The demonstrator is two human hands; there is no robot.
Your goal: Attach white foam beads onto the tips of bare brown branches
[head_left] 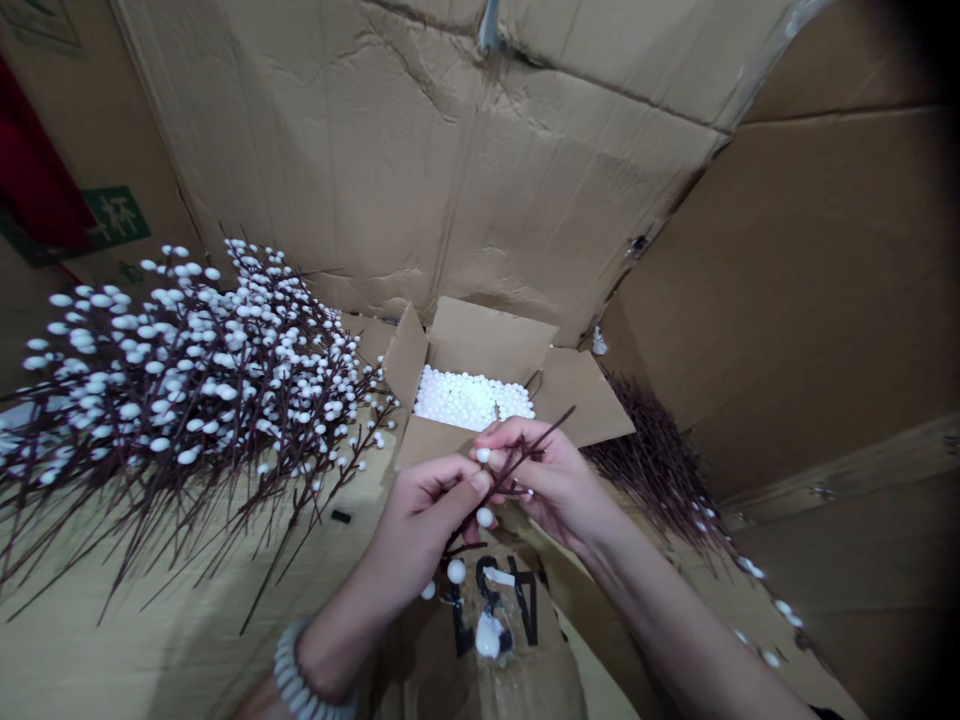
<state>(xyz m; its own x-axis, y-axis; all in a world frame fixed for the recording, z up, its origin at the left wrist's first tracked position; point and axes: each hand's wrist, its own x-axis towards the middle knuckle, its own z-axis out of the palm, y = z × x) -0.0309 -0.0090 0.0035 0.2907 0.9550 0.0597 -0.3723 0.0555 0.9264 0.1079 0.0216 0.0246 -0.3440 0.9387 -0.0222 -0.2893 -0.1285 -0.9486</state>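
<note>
My left hand (435, 520) pinches a dark brown twig (553, 428) that runs diagonally up to the right, with a few white balls on its lower part. Opposite it, my right hand (551, 480) has its fingers closed around the twig's upper stretch, by a white ball (483, 455) at the fingertips. Whether that ball is fixed to the twig I cannot tell. Just beyond both hands, a small open carton (491, 330) holds many loose white balls (469, 397). Below them lies a brown cardboard piece (517, 665) with black print and white glue-like blobs (488, 635).
A big heap of twigs with white balls (225, 360) spreads over the table (90, 660) on the left. Bare dark twigs (652, 460) lie at the right. Tall cardboard walls (360, 150) enclose the back and right side. A small black piece (341, 516) rests left of my hands.
</note>
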